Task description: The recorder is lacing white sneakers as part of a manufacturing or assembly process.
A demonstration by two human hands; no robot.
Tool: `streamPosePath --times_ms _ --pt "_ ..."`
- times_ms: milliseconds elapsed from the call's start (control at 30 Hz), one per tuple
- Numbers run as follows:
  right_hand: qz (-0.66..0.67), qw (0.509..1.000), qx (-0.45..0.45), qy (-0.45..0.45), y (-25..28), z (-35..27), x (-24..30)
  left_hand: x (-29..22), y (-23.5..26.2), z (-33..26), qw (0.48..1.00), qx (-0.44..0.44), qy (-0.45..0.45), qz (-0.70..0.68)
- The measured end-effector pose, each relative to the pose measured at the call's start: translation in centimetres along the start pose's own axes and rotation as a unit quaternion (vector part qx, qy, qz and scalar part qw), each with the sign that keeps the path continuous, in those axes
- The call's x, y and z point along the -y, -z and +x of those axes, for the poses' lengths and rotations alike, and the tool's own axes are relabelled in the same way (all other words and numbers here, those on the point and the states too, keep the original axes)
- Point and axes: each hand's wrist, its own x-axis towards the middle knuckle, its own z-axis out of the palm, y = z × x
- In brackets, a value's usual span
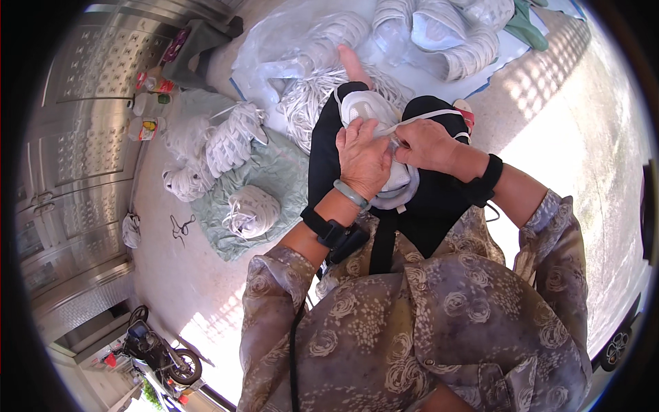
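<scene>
A white sneaker (362, 108) lies across my lap with its toe pointing away from me. My left hand (364, 156) rests over its left side, fingers bent onto the upper and holding it. On the right of the lacing area, my right hand (427, 144) is closed, thumb and fingers pinched on a white shoelace (429, 117). The lace runs from the shoe over the dark cloth (329, 147) on my knees. My fingers partly hide the eyelets, so how far the lace is threaded I cannot tell.
A heap of loose white laces (305, 110) lies beyond my knees. Stacked white shoes (453, 34) rest on plastic sheeting. To the left, a green sheet (285, 165) carries laced shoes (233, 141) and a bundle (252, 209). Bottles (145, 128) stand by the metal door (82, 165).
</scene>
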Motion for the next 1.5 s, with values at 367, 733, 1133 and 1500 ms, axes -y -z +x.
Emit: streamPosePath --times_ms 367,733,1133,1500 --pt "0.095 0.995 -0.019 0.019 -0.5 0.2 -1.5 -1.2 -1.0 1.8 0.995 0.011 0.000 0.100" --pt "-0.075 0.973 -0.144 0.163 -0.3 -3.0 -2.9 7.2 8.9 -9.5 0.966 0.055 0.121 0.223" --pt "-0.122 0.991 -0.054 0.016 0.5 0.9 -1.2 16.1 10.1 -19.5 0.832 0.208 0.441 0.263" --pt "0.093 0.988 -0.097 -0.070 1.1 2.0 -1.1 5.3 4.1 -3.3 0.999 -0.028 -0.003 0.031"
